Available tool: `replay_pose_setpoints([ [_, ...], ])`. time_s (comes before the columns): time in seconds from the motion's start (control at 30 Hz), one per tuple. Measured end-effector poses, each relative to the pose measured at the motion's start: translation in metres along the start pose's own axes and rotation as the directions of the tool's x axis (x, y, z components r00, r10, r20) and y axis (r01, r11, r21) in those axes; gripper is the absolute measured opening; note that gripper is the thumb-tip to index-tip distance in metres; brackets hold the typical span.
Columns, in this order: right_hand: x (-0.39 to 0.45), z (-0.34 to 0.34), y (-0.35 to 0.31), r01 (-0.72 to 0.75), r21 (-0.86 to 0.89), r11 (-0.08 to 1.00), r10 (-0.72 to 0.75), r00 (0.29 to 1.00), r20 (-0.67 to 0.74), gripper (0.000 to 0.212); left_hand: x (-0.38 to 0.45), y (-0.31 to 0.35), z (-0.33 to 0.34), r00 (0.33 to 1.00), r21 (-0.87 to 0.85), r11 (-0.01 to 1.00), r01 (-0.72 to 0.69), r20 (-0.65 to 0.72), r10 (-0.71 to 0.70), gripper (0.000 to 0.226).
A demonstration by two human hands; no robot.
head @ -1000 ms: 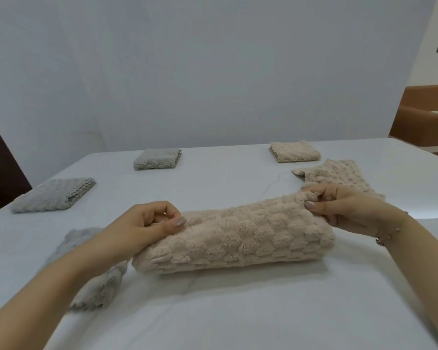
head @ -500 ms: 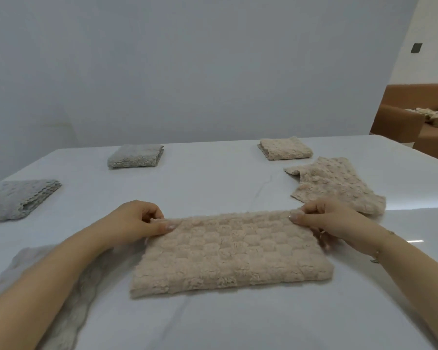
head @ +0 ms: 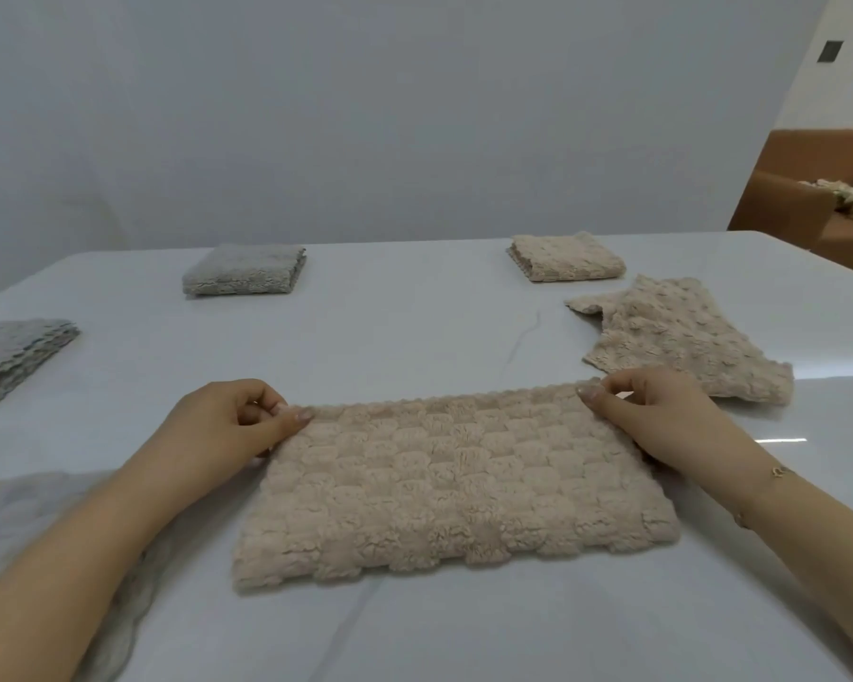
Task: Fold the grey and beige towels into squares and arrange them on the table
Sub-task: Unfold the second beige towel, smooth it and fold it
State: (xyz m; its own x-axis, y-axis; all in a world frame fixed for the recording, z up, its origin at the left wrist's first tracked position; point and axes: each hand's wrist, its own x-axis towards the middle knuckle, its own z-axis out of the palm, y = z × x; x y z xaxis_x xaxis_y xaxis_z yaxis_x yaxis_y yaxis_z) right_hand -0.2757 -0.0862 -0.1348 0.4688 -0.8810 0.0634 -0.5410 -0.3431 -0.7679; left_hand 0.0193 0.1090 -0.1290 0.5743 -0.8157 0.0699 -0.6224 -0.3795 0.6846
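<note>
A beige waffle-textured towel (head: 454, 484) lies folded in half as a wide rectangle on the white table (head: 414, 332), right in front of me. My left hand (head: 237, 425) pinches its far left corner. My right hand (head: 661, 415) pinches its far right corner. A folded beige square (head: 567, 257) sits at the back right, and a folded grey square (head: 245, 269) at the back left. Another folded grey towel (head: 16, 356) lies at the left edge. A loose beige towel (head: 680, 337) lies rumpled beyond my right hand. A loose grey towel (head: 45, 524) spreads under my left forearm.
A pale wall stands behind the table's far edge. A brown sofa (head: 808, 189) with crumpled cloths on it is at the far right, past the table's corner. The table's bare surface runs between the two back squares and along the front edge.
The beige towel was a raised roll between my hands; the top layer has been carried over and laid flat. Both hands now hold the far corners down on the table.
</note>
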Motion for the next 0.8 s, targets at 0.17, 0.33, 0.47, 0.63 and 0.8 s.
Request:
replay_pose_setpoints([
  [0.17, -0.001, 0.005, 0.001, 0.06, -0.184, 0.981, -0.075, 0.994, -0.075, 0.037, 0.001, -0.001, 0.005, 0.999, 0.032, 0.999, 0.011, -0.037, -0.009, 0.029],
  [0.33, 0.0, 0.008, -0.001, 0.095, -0.378, 0.921, -0.14, 0.986, -0.093, 0.037, 0.001, -0.002, 0.007, 0.996, 0.091, 0.996, 0.012, -0.091, -0.003, 0.028],
  [0.47, 0.003, 0.011, 0.001, 0.085, -0.44, 0.894, -0.148, 0.983, -0.112, 0.036, 0.001, -0.003, 0.01, 0.992, 0.136, 0.991, -0.008, -0.128, 0.025, 0.026],
  [0.63, 0.002, 0.01, 0.001, 0.051, -0.57, 0.82, -0.157, 0.978, -0.137, 0.038, 0.0, -0.003, 0.009, 0.989, 0.168, 0.985, -0.029, -0.141, 0.054, 0.025],
  [0.8, -0.007, 0.001, -0.001, 0.162, -0.509, 0.845, -0.331, 0.906, -0.262, 0.017, -0.006, 0.005, 0.006, 0.979, 0.248, 0.966, -0.068, -0.171, 0.113, 0.014],
])
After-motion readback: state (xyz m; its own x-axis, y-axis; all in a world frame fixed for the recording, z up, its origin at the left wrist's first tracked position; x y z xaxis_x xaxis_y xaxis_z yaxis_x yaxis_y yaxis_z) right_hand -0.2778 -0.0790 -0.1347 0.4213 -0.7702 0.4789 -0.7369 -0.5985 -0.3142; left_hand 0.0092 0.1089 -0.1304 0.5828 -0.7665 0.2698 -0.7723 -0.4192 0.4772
